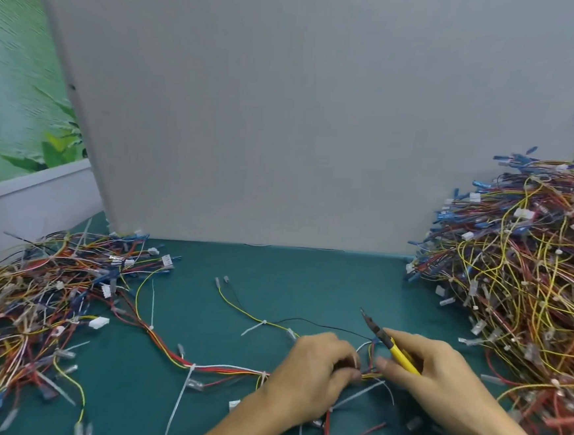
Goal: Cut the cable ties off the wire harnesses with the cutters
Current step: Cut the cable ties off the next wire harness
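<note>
A wire harness [222,369] of red, yellow and white wires lies across the green mat, bound by white cable ties [185,386] with long tails. My left hand [314,370] pinches the harness bundle near its right end. My right hand [435,369] grips the yellow-handled cutters [389,345], whose dark jaws point up and to the left, above the wires and clear of them. The thumb of my right hand lies close to the bundle just right of my left fingers. Another tie [253,327] sits on a thin yellow and black branch further back.
A big heap of harnesses [528,270] fills the right side. A flatter spread of harnesses [32,300] covers the left. A grey partition [287,114] stands upright behind the green mat [291,279]. Loose wire ends lie by my forearms.
</note>
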A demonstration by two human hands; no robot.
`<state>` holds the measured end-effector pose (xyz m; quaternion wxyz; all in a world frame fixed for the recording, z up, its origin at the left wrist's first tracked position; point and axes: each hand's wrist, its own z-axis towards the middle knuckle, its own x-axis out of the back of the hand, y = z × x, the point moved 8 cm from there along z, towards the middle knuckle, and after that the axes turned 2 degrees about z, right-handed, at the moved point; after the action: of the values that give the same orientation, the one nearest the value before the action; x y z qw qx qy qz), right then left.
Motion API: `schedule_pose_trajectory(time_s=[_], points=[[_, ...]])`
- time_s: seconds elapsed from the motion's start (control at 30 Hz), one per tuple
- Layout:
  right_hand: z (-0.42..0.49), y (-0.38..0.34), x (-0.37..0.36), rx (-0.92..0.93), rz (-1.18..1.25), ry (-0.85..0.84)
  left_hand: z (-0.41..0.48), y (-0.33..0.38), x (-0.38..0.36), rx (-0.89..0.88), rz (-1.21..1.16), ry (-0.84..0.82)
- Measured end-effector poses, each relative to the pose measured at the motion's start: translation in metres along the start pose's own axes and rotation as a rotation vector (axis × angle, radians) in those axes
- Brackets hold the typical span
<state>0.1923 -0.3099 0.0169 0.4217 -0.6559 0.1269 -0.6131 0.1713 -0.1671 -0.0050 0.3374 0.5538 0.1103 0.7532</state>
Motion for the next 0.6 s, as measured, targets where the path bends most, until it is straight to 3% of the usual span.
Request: schedule_pose_trajectory(time_s=[0.3, 0.43, 0.6], points=[[-0.001, 0.0, 0.0, -0.019, -0.012, -0.022, 0.001, -0.006, -0.013, 0.037, 0.076, -0.025], [-0.001, 0.012, -0.003, -0.1, -0.114, -0.112, -0.001, -0.005, -0.013, 0.012, 0.06, -0.019], [0.0, 0.014, 0.006, -0.027, -0.28, -0.138, -0.001, -0.009, -0.004, 0.073, -0.113, 0.019]])
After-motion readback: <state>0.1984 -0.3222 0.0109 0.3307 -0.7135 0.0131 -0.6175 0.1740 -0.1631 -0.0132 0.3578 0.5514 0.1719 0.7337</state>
